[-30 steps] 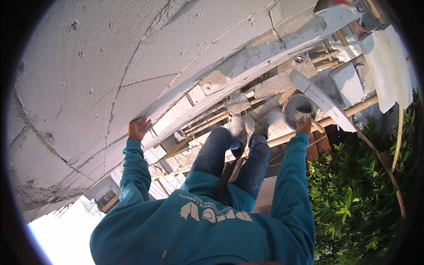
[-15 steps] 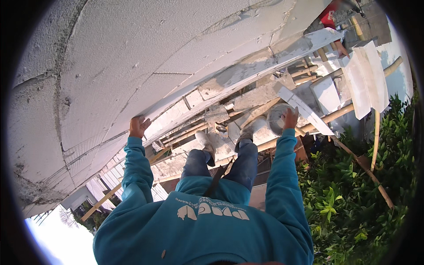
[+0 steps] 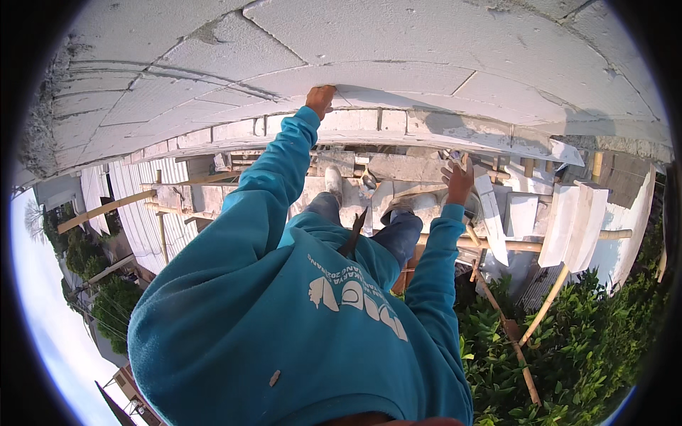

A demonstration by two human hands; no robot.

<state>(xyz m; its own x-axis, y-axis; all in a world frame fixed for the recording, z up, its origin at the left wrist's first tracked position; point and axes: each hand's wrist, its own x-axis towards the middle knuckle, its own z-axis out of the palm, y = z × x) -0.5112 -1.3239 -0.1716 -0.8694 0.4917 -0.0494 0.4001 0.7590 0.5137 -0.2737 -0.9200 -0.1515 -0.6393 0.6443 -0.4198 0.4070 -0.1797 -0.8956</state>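
My left hand [image 3: 321,101] rests against the pale block wall [image 3: 398,78], its arm stretched forward. Its fingers appear to lie along the wall face, partly hidden, and no object shows in it. My right hand [image 3: 458,181] is raised with fingers apart and nothing in it. Just beside and below that hand is a round bucket [image 3: 472,207], mostly covered by the hand and a white slab [image 3: 490,216]. Between my feet and the wall lies a dark, rounded hand tool [image 3: 368,179], too small to name surely.
I stand on a plank scaffold [image 3: 305,195] with bamboo poles [image 3: 522,246]. Pale blocks [image 3: 574,226] stand at the right, near a white panel [image 3: 521,214]. Green shrubs [image 3: 561,348] grow below right. Corrugated sheeting [image 3: 135,213] is at the left.
My view and body have turned, so the wall now runs across the top. My left hand has reached forward onto it. My right hand has lifted off the bucket's rim area. A red-sleeved co-worker has left view.
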